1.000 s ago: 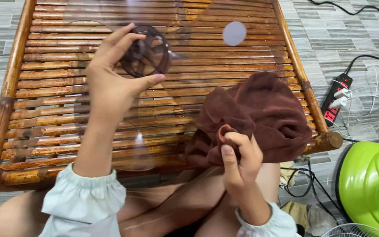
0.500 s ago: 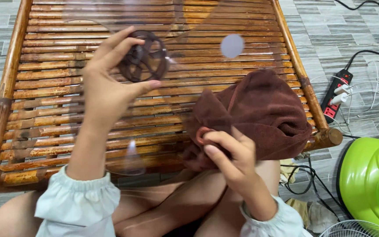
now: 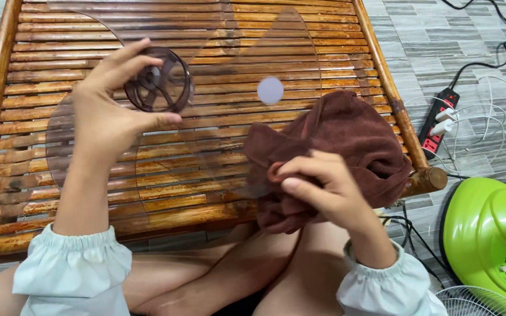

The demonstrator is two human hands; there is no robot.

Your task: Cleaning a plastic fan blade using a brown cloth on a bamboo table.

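A slatted bamboo bench (image 3: 206, 175) fills most of the view, its round poles glossy amber with darker scorched patches, framed by thicker side rails. Lying across and in front of the slats is a clear plastic fan blade (image 3: 229, 88), broad rounded lobes so transparent that only their edges and a faint smoky tint show (a small pale round sticker sits on one lobe). At the lower right a lime-green fan housing (image 3: 490, 234) curves smooth and shiny above the grey tiled floor (image 3: 440, 41), with a piece of white wire grille (image 3: 475, 299) below it. A brown cloth (image 3: 346, 146), soft and plush, bunches in thick folds at the bench's near edge. The right hand (image 3: 323, 187) has its fingers closed into that cloth, pinching a fold of it against the blade's lower lobe. The left hand (image 3: 109, 111) holds the blade up by its hub (image 3: 159, 80), a dark smoky ribbed ring with spokes, thumb beneath and fingertips curled over the rim. Both wrists end in pale gathered cuffs. A black and red power strip (image 3: 437, 120) lies on the tiles, with white plugs and cables trailing from it.
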